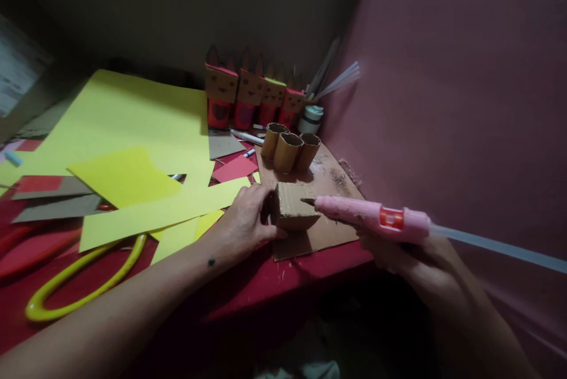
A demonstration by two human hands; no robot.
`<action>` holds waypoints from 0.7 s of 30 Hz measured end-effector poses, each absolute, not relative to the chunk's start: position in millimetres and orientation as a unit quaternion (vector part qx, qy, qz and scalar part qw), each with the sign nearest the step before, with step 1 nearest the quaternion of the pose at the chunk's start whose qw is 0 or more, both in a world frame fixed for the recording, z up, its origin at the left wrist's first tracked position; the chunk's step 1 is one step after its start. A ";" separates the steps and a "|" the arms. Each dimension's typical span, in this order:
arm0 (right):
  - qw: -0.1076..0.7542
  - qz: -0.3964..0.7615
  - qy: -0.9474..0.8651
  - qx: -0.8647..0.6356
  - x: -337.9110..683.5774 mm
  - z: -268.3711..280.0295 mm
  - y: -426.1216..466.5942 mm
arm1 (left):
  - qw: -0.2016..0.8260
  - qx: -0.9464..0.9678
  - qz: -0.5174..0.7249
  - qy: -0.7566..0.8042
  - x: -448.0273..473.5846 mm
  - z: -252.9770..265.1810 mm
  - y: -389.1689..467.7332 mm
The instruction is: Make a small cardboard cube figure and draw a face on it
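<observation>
My left hand [251, 216] is closed on the left side of a small cardboard box [296, 201], steadying it on a brown cardboard sheet [328, 237]. In my right hand [403, 261] is a pink glue gun [354, 209], its dark nozzle pointing left just over the top face of the box. Whether the nozzle touches the cardboard I cannot tell. A long translucent glue stick [496, 243] sticks out of the gun's back end. Behind the box, three brown cardboard tubes [287, 153] stand upright on the sheet.
Several red tube figures with cardboard box heads [221, 92] line the back. Beside them are a pale green-capped jar [311, 119] and a bundle of glue sticks [343, 79]. Yellow paper [146, 113] covers the left, with yellow-handled scissors [44, 302] in front. A pink wall [465, 84] borders the right.
</observation>
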State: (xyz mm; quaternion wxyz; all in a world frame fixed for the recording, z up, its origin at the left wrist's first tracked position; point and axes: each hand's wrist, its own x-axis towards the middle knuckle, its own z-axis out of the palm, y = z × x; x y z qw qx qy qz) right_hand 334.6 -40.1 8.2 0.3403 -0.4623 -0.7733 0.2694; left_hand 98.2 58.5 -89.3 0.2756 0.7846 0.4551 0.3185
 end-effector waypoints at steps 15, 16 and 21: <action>0.330 0.294 -0.777 -0.449 334.0 -4.0 -16.9 | 0.300 0.781 0.318 0.446 96.9 -87.0 57.0; 0.329 0.292 -0.777 -0.450 332.3 -3.6 -15.7 | 0.303 0.780 0.315 0.449 97.1 -86.0 56.7; 0.318 0.281 -0.781 -0.458 325.0 -1.6 -10.0 | 0.304 0.776 0.318 0.451 97.8 -83.0 55.3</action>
